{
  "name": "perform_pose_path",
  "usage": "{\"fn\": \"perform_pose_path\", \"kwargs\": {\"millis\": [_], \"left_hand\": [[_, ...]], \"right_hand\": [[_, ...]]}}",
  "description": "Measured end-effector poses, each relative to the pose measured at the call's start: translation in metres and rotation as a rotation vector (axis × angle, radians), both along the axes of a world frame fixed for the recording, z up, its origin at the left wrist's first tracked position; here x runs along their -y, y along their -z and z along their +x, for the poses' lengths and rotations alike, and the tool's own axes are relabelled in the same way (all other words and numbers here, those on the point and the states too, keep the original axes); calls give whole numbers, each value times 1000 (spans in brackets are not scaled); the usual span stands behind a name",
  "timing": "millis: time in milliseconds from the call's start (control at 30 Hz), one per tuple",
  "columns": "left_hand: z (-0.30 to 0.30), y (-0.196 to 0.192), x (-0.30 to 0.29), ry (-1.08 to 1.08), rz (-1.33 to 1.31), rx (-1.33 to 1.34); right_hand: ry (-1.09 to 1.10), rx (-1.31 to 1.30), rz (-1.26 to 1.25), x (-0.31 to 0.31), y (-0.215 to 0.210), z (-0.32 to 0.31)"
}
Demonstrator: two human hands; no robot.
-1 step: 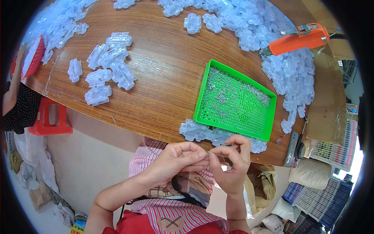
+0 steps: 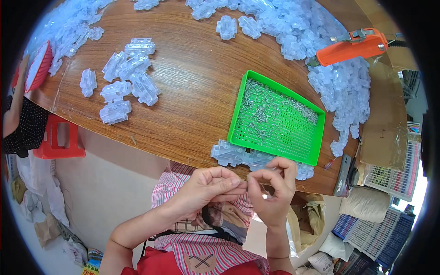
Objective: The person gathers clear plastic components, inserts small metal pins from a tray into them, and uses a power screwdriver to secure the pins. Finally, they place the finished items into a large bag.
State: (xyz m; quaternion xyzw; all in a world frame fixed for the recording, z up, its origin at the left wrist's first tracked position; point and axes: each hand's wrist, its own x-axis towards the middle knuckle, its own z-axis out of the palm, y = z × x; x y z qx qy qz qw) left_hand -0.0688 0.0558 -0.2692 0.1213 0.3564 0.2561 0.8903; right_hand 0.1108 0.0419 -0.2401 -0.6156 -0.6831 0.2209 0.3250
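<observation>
My left hand [image 2: 215, 187] is closed in a pinch over my lap, just in front of the table edge. Something tiny may be between its thumb and fingers; it is too small to make out. Beside it, my right hand [image 2: 273, 195] has thumb and index tip close together, the other fingers curled above. Whatever these fingertips hold is also too small to name. Just beyond the hands lies a green perforated tray [image 2: 237, 110], tilted across clear plastic housings [image 2: 228, 153]. Many small metal screws [image 2: 262, 112] are scattered inside it.
Clear plastic housings [image 2: 133, 68] form a loose group at left; big heaps [image 2: 293, 27] lie at the back and right. An orange electric screwdriver [image 2: 350, 48] hangs at right. Near the right table edge is a dark flat phone-like object [image 2: 343, 176]. Another person's arm [image 2: 17, 101] reaches beside a red basket [image 2: 40, 66].
My right hand's fingertips have shifted very slightly to the right, away from the left fingertips. Everything else stays as it was.
</observation>
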Motion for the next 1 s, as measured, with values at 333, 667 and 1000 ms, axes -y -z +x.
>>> {"fn": "perform_pose_path", "kwargs": {"millis": [333,667,1000], "left_hand": [[-19,5,-4,-136,-107,-33],[-15,4,-5,-129,-108,-9],[-5,-3,-12,-195,-234,574]], "right_hand": [[-19,272,192,-18,13,-7],[-31,288,169,-17,12,-2],[-173,109,75,4,-19,-18]]}}
